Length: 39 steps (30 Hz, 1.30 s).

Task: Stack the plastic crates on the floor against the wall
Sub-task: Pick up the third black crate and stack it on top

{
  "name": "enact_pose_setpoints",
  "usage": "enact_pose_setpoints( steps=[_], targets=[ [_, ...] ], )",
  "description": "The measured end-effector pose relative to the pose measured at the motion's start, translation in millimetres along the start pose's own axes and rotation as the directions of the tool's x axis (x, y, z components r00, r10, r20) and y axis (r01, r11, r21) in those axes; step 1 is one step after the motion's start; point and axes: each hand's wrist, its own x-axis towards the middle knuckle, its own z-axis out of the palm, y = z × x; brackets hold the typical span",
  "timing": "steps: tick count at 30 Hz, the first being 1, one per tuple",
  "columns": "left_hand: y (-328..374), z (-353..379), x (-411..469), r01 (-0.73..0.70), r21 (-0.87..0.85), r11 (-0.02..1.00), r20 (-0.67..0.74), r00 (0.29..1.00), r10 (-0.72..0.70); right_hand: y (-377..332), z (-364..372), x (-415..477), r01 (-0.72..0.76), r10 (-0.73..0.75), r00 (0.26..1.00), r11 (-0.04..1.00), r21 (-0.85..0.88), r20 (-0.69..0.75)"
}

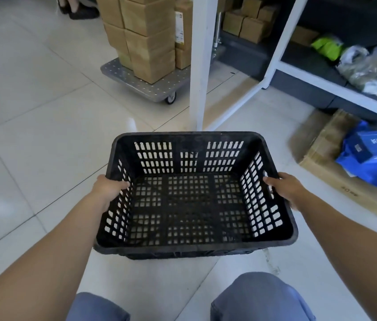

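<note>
An empty black plastic crate [192, 135] with slotted walls and a grid floor is held in front of me, above the pale tiled floor [32, 112]. My left hand [109, 187] grips its left rim, thumb over the edge and inside the crate. On the opposite rim, my right hand [286, 187] grips the same way, thumb inside. The fingers of both hands are hidden under the rims. No other crate is in view.
A white post [200, 63] stands just beyond the crate. A wheeled platform cart [150, 89] loaded with cardboard boxes [150, 42] is behind it. White-framed shelving [335, 89] runs along the right, with flattened cardboard [326, 158] and blue packages [372, 156] on the floor. My knees [259, 297] are below.
</note>
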Motion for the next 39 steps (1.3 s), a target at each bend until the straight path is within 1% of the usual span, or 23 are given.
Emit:
enact_pose_setpoints(
  steps=[2,6,10,13,18,21,25,28,30,33,37,39],
  targets=[
    [4,1,4,0.027,-0.108,0.994,0.006,1.000,-0.027,1,1,6,-0.041,0.038,0.998,0.996,0.078,0.042],
    [14,4,3,0.084,-0.224,0.971,0.084,0.994,-0.067,-6,0,9,-0.059,0.049,0.997,0.982,0.181,0.059],
    [14,-6,-6,0.174,-0.252,0.952,0.132,0.981,-0.145,-13,-7,-7,-0.101,0.085,0.993,0.973,0.209,0.085],
    [15,-25,-30,0.242,-0.248,0.938,0.117,0.969,-0.219,-27,-19,-33,-0.165,0.141,0.983,0.958,0.233,0.115],
    [39,-77,-89,0.308,-0.291,0.906,0.067,0.951,-0.301,-73,-48,-94,-0.229,0.190,0.965,0.947,0.225,0.182],
    [64,-120,-131,0.336,-0.304,0.891,0.066,0.941,-0.333,-110,-67,-135,-0.250,0.199,0.953,0.943,0.221,0.228],
    [107,-189,-197,0.351,-0.337,0.874,0.041,0.933,-0.359,-171,-85,-198,-0.229,0.168,0.947,0.950,0.211,0.272],
    [142,-246,-254,0.318,-0.375,0.871,0.019,0.942,-0.336,-226,-98,-253,-0.200,0.126,0.942,0.955,0.220,0.312],
    [167,-288,-289,0.280,-0.415,0.866,-0.032,0.946,-0.321,-265,-103,-289,-0.166,0.089,0.938,0.964,0.209,0.334],
    [195,-348,-342,0.227,-0.422,0.878,-0.110,0.948,-0.299,-314,-105,-342,-0.077,0.017,0.950,0.980,0.182,0.312],
    [213,-422,-403,0.195,-0.449,0.872,-0.172,0.939,-0.299,-365,-94,-403,0.044,-0.069,0.981,0.989,0.140,0.183],
    [216,-450,-432,0.173,-0.457,0.873,-0.219,0.929,-0.298,-386,-87,-427,0.087,-0.112,0.976,0.987,0.134,0.188]
  ],
)
